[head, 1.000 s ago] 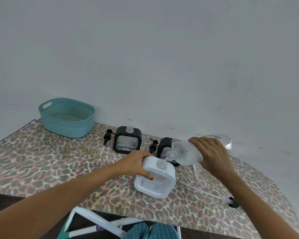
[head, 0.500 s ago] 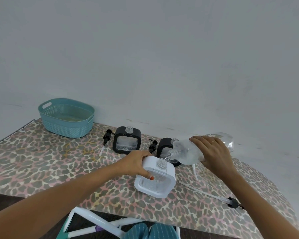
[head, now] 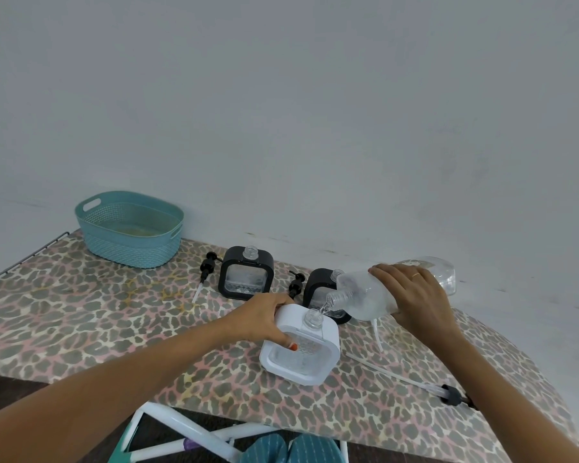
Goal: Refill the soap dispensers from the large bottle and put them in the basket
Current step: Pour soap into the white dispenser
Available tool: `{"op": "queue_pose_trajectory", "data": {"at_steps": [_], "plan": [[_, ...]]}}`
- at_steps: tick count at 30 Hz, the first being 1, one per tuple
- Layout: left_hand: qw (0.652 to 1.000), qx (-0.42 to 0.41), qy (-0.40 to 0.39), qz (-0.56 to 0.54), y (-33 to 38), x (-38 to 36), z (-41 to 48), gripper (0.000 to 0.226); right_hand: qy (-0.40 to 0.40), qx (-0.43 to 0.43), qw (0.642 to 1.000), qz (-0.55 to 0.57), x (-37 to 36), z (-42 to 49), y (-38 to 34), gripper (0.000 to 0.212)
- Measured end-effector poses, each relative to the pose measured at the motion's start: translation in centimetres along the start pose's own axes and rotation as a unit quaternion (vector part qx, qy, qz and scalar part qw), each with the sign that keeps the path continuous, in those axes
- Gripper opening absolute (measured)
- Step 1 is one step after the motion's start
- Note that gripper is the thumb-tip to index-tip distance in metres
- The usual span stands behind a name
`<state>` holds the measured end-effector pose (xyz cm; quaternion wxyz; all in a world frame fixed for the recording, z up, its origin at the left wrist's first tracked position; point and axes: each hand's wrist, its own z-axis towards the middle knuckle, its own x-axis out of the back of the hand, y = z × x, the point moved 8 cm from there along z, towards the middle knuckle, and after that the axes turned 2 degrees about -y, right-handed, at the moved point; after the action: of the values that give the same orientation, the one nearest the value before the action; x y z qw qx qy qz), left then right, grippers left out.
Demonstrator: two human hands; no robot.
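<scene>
The left hand [head: 264,320] is gripping the top corner of a white soap dispenser [head: 301,345] standing on the table [head: 81,315], likely steadying it against tipping. The right hand [head: 415,299] is wrapping around a large clear bottle [head: 375,295], tilting it nearly flat so its mouth is hovering just above the dispenser's open neck; a thin clear stream is falling in. Behind are standing two black dispensers, one [head: 246,274] in the open, the other [head: 321,292] partly hidden by the bottle, both uncapped and probably awaiting filling. Their pumps [head: 208,267] are lying beside them. The teal basket [head: 129,228] is waiting far left, holding no dispensers.
</scene>
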<state>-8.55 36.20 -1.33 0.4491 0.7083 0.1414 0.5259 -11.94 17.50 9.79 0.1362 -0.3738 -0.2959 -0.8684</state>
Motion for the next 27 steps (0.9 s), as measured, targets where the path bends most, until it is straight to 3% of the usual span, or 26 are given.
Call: {"op": "queue_pose_trajectory", "data": {"at_steps": [9,27], "plan": [[1.000,0.000,-0.003,-0.004,0.00,-0.17,-0.05,0.063,-0.002,-0.003,1.000,-0.018,-0.02,0.04,0.23,0.066],[1.000,0.002,-0.002,-0.001,-0.22,-0.37,0.13,0.059,-0.002,0.000,1.000,-0.019,-0.05,-0.06,0.30,0.067]]}}
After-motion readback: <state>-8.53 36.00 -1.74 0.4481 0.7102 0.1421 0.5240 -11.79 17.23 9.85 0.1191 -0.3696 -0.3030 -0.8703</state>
